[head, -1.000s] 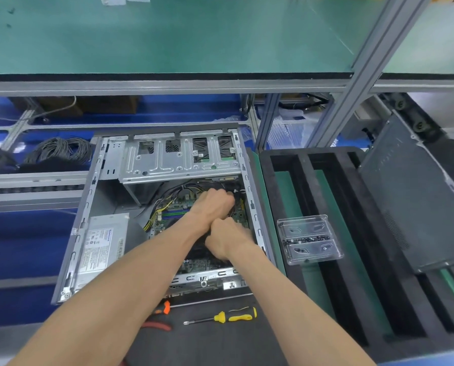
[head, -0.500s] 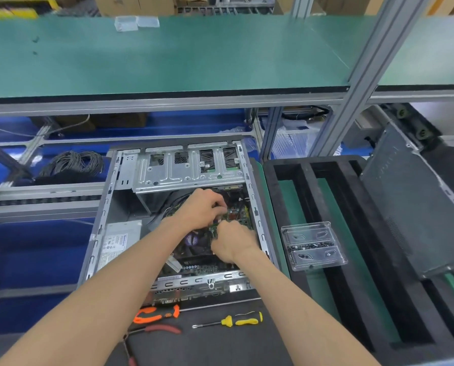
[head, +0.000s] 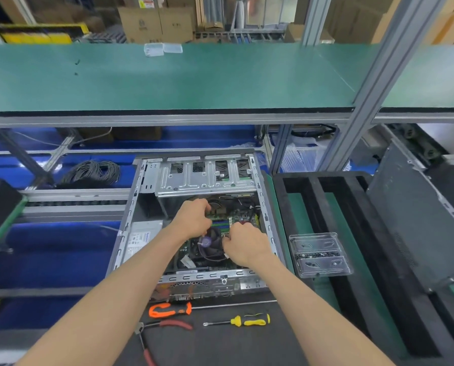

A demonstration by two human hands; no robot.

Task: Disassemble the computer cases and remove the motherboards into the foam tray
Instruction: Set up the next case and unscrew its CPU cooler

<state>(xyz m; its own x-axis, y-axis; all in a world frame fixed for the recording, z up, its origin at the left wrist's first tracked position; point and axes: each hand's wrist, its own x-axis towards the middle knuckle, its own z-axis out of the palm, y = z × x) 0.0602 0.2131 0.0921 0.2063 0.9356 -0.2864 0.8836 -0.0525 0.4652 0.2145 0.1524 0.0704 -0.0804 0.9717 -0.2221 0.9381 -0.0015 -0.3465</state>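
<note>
A head-worn camera looks down at an open computer case [head: 194, 220] lying on its side on a dark work mat [head: 220, 342]. Both bare forearms reach from the near edge into the case. The left hand [head: 193, 219] sits over the far part of the motherboard [head: 236, 217], its fingers curled downward; whether they pinch anything cannot be told, since the fingertips are hidden. The right hand [head: 244, 243] lies just right of the CPU cooler fan [head: 210, 244], fingers curled and seemingly pinching a small white connector [head: 226, 235] at the fan's edge. The two hands are close together but not touching.

The motherboard is inside the case, green memory slots showing between the hands. A silver power supply [head: 139, 240] fills the case's left side, and a metal drive cage [head: 207, 175] spans its far end.

Just right of the case lies the black foam tray [head: 323, 186] with long slots. A clear plastic box [head: 319, 254] of small screws rests on it. A grey case side panel [head: 418, 223] leans at the far right.

On the mat near the case lie an orange-handled screwdriver [head: 170, 309], a yellow-handled screwdriver [head: 247, 320] and red-handled pliers [head: 165, 327]. A coil of grey cable [head: 91, 173] sits to the far left, below a green shelf [head: 168, 77].
</note>
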